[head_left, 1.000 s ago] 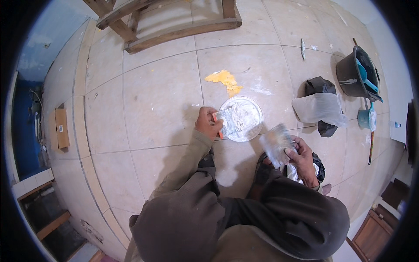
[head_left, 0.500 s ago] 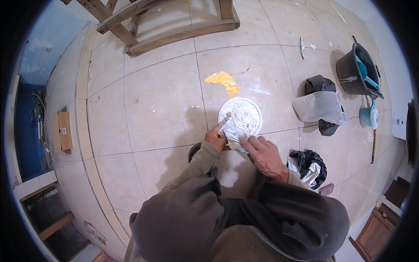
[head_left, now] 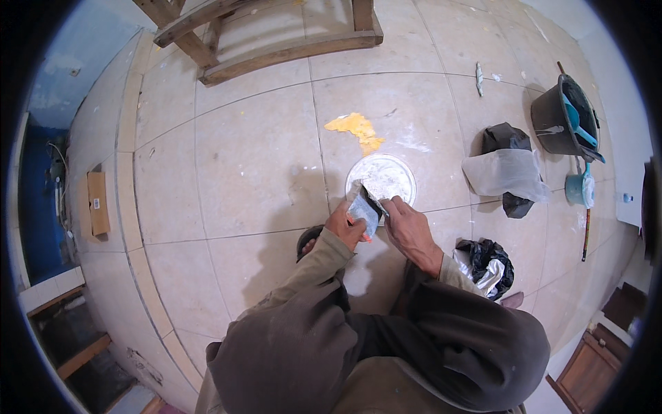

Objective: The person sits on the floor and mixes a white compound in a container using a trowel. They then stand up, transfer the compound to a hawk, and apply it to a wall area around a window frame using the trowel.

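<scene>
My left hand (head_left: 343, 224) is closed on a putty knife (head_left: 363, 215) with a grey, smeared blade and orange edging, held tilted over the near rim of a round white container (head_left: 393, 174) of white paste. My right hand (head_left: 410, 231) has its fingers closed at a second scraper blade (head_left: 376, 201), whose dark edge lies against the first. The two blades overlap, so their exact shapes are hard to make out. Just beyond the container is an irregular yellow scrap (head_left: 355, 127) on the tiles.
A wooden frame (head_left: 289, 48) stands ahead. At right are a black bucket (head_left: 552, 124) with blue tools, a blue pot (head_left: 576, 192), a plastic-covered bundle (head_left: 503, 172) and a black bag (head_left: 503, 259). A cardboard box (head_left: 96, 203) lies left, near a wall recess.
My hands, earlier apart on either side of the container, have come together. The right blade moved left over the paste and now meets the left one at the near rim.
</scene>
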A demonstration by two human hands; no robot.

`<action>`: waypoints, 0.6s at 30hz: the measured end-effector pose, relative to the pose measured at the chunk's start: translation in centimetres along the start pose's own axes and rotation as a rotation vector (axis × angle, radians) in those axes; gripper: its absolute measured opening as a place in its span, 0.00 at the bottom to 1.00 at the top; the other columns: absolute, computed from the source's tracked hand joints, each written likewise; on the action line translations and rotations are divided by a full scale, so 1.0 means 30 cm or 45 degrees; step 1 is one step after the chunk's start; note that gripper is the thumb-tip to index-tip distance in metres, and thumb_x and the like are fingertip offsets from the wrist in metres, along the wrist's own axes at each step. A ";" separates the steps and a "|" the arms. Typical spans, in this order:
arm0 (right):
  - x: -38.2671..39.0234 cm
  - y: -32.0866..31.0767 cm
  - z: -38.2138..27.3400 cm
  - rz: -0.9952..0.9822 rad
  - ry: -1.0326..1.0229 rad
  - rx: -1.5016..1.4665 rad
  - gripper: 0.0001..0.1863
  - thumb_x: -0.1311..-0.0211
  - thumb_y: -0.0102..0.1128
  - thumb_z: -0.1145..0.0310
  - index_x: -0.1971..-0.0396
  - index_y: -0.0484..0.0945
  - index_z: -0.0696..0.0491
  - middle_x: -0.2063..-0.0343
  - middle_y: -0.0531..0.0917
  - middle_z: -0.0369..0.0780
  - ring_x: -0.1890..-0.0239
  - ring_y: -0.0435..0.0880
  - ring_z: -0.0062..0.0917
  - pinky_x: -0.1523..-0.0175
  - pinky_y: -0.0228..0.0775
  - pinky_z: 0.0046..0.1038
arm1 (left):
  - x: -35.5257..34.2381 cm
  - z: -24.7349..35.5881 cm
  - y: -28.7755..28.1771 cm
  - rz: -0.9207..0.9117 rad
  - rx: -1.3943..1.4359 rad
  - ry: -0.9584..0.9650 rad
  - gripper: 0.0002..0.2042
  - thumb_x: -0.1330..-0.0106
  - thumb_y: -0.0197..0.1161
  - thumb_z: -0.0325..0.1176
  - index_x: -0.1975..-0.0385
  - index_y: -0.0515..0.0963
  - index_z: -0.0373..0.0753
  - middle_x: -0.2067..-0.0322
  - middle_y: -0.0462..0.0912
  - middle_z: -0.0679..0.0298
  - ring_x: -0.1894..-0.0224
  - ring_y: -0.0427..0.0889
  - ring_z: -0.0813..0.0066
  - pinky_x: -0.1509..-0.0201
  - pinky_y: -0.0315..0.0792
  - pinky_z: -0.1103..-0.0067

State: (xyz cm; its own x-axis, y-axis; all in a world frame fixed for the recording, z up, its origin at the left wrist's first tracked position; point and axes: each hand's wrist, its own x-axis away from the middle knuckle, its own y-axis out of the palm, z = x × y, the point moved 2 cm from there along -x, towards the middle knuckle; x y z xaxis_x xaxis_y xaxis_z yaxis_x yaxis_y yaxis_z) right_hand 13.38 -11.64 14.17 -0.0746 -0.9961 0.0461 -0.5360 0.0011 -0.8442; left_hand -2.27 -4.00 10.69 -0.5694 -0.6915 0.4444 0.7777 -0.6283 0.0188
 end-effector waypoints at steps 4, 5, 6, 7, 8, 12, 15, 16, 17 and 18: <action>-0.004 0.022 0.037 -0.030 0.056 0.036 0.16 0.45 0.57 0.73 0.55 0.70 0.56 0.65 0.74 0.44 0.63 0.80 0.38 0.65 0.74 0.37 | 0.019 0.052 -0.002 0.019 -0.263 -0.023 0.16 0.41 0.57 0.25 0.52 0.71 0.27 0.71 0.81 0.58 0.73 0.82 0.75 0.69 0.79 0.78; 0.005 0.025 0.075 -0.025 0.094 0.015 0.16 0.44 0.57 0.73 0.55 0.70 0.56 0.65 0.74 0.44 0.63 0.80 0.39 0.65 0.74 0.38 | 0.023 0.072 -0.002 0.002 -0.392 -0.012 0.16 0.41 0.57 0.25 0.53 0.71 0.27 0.72 0.81 0.58 0.74 0.82 0.75 0.69 0.79 0.78; 0.003 0.018 0.089 -0.022 0.123 -0.011 0.15 0.43 0.57 0.73 0.55 0.70 0.56 0.65 0.74 0.45 0.64 0.80 0.40 0.65 0.74 0.39 | 0.020 0.057 -0.006 0.019 -0.314 -0.020 0.16 0.41 0.58 0.25 0.54 0.72 0.27 0.73 0.81 0.59 0.74 0.82 0.75 0.70 0.78 0.78; 0.004 0.014 0.095 0.024 0.134 -0.044 0.14 0.42 0.56 0.73 0.56 0.70 0.57 0.66 0.75 0.46 0.66 0.79 0.43 0.65 0.73 0.40 | 0.014 0.034 -0.011 0.034 -0.237 -0.027 0.15 0.42 0.58 0.26 0.55 0.73 0.27 0.74 0.81 0.59 0.74 0.82 0.75 0.70 0.78 0.78; 0.006 0.006 0.099 0.070 0.145 -0.076 0.12 0.41 0.56 0.73 0.58 0.70 0.57 0.67 0.75 0.46 0.68 0.78 0.46 0.66 0.72 0.42 | 0.011 0.016 -0.015 0.049 -0.159 -0.033 0.15 0.42 0.59 0.26 0.56 0.73 0.27 0.75 0.81 0.59 0.75 0.82 0.75 0.70 0.77 0.78; 0.007 -0.028 0.094 0.107 0.182 -0.121 0.10 0.40 0.56 0.72 0.60 0.71 0.57 0.68 0.75 0.48 0.69 0.77 0.49 0.67 0.70 0.44 | 0.025 0.045 -0.033 0.083 -0.158 0.035 0.13 0.42 0.60 0.28 0.59 0.75 0.28 0.75 0.82 0.58 0.76 0.83 0.75 0.72 0.76 0.78; 0.004 -0.054 0.077 0.148 0.223 -0.153 0.12 0.40 0.55 0.73 0.56 0.73 0.57 0.67 0.75 0.46 0.68 0.79 0.45 0.65 0.72 0.41 | 0.016 0.023 -0.050 0.122 -0.247 0.099 0.12 0.42 0.60 0.28 0.61 0.75 0.29 0.76 0.81 0.59 0.77 0.83 0.76 0.74 0.74 0.79; 0.009 -0.046 0.077 0.143 0.196 -0.135 0.12 0.40 0.55 0.73 0.56 0.73 0.57 0.67 0.75 0.46 0.68 0.79 0.45 0.65 0.72 0.41 | 0.020 0.032 -0.054 0.109 -0.188 0.067 0.11 0.41 0.60 0.28 0.61 0.75 0.29 0.77 0.81 0.59 0.77 0.82 0.76 0.74 0.74 0.79; 0.014 -0.030 0.081 0.138 0.169 -0.116 0.13 0.40 0.55 0.72 0.56 0.73 0.57 0.67 0.75 0.46 0.68 0.79 0.45 0.65 0.72 0.41 | 0.027 0.042 -0.058 0.097 -0.130 0.034 0.11 0.41 0.60 0.27 0.61 0.75 0.29 0.77 0.81 0.59 0.77 0.82 0.76 0.74 0.74 0.79; 0.011 -0.022 0.086 0.134 0.137 -0.102 0.13 0.40 0.55 0.72 0.55 0.72 0.57 0.67 0.75 0.46 0.68 0.79 0.45 0.65 0.72 0.41 | 0.028 0.053 -0.063 0.108 -0.204 0.050 0.11 0.41 0.60 0.28 0.61 0.75 0.29 0.78 0.81 0.60 0.78 0.82 0.77 0.75 0.73 0.79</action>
State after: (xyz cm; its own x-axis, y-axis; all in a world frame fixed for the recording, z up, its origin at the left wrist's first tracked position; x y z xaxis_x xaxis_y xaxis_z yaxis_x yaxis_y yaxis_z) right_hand 15.88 -12.18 13.36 -0.2216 -0.9749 0.0202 -0.5855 0.1165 -0.8022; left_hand -3.79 -2.83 12.45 -0.5161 -0.7557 0.4032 0.7729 -0.6138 -0.1612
